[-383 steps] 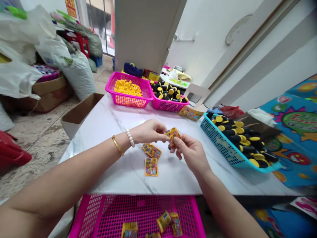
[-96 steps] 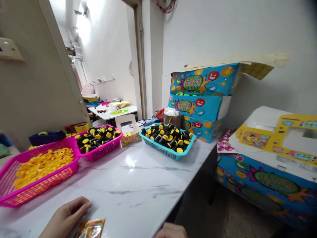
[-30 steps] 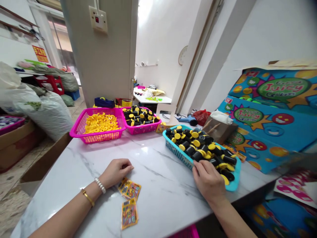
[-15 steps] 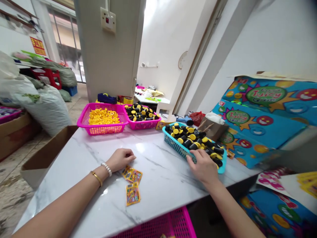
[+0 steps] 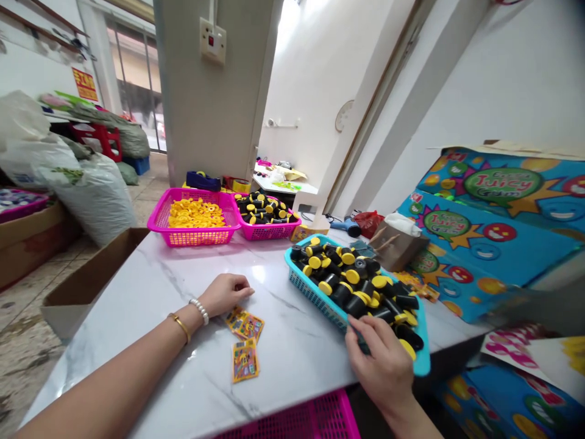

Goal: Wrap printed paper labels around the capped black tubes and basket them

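My right hand [image 5: 381, 360] grips the near rim of a turquoise basket [image 5: 315, 299], its fingers closed over the edge. Black cylinders with yellow caps [image 5: 351, 277] fill this basket. On the marble-patterned table [image 5: 192, 378], my left hand [image 5: 226, 294] rests with curled fingers; whether anything is inside them is hidden. Just below it lie a few small yellow printed packets [image 5: 245, 360], some overlapping.
At the back of the table stand a pink basket of yellow pieces [image 5: 196, 213] and a pink basket of black-and-yellow cylinders [image 5: 265, 210]. Blue printed cartons [image 5: 479, 228] are stacked at the right. Another pink basket [image 5: 311, 421] sits below the table's front edge.
The turquoise basket has been pulled nearer by my right hand, uncovering orange packets behind it. My left hand and the small packets stay in place. The view has shifted slightly.
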`<control>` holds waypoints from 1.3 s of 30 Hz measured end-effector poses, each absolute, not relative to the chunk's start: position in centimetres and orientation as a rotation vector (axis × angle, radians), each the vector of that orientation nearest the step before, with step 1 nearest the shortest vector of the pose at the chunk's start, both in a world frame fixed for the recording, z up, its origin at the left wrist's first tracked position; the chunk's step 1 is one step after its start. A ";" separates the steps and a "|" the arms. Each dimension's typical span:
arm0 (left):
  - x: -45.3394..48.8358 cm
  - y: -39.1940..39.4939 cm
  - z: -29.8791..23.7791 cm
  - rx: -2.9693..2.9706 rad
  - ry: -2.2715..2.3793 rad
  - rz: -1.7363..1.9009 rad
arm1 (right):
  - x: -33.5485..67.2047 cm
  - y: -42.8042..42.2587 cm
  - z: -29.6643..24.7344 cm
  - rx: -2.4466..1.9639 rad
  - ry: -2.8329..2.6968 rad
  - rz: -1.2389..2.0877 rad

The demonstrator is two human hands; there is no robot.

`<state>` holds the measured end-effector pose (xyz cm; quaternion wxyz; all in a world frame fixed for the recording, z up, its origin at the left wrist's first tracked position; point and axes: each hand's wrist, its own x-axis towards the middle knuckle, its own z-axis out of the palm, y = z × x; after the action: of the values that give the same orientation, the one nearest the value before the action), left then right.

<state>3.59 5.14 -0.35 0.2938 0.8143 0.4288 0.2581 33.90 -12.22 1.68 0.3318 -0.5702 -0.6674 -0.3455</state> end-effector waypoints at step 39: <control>1.8 -13.2 0.2 1.442 1.098 0.959 | 21.2 7.6 15.3 -1.634 -2.226 -0.159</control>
<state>1.81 -13.16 0.23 0.5188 0.6013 0.4576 0.3998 21.23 7.55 15.27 0.1867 -0.5805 -0.7906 -0.0563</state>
